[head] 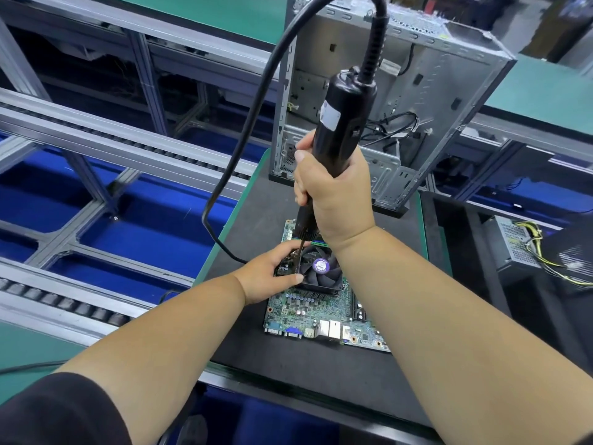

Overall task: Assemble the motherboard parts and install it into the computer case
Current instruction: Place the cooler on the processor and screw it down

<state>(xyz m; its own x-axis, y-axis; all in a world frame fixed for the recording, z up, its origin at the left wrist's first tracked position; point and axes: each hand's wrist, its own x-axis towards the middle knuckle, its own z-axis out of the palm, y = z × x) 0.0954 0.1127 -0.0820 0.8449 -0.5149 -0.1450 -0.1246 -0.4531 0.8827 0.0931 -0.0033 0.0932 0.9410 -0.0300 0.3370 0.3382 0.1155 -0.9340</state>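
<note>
Motherboard (308,311) is the thing to mind: in the head view, the only one, it lies flat on a dark mat (321,370) on the green tabletop (12,351), port row toward the person, with the open computer case (394,101) standing upright behind it at the mat's far end.

A cooler fan (319,271) sits on the board. The left hand (272,274) grips the fan's near-left corner, thumb along its front edge and fingers curled over the far side, steadying it. The right hand (333,184) is clenched round the body of a black electric screwdriver (340,123), held upright with its bit coming down at the fan's left edge; whether the bit is seated on a screw cannot be told. The screwdriver's thick cable (253,101) loops up and away to the left.

As a judgement, the board looks thin, stiff and light, yet fragile: its face is crowded with small capacitors and connectors that would not take pressure. It is best lifted by its bare edges, or by the fan's frame once that is screwed fast, never by the components. The fan's plastic frame gives a firm hold, but fingers should stay off the blades. The screwdriver seems heavy at the top, so a full fist round it suits.

A power supply (510,245) with yellow wires lies well apart at the right, and roller conveyors (64,303) run along the left.
</note>
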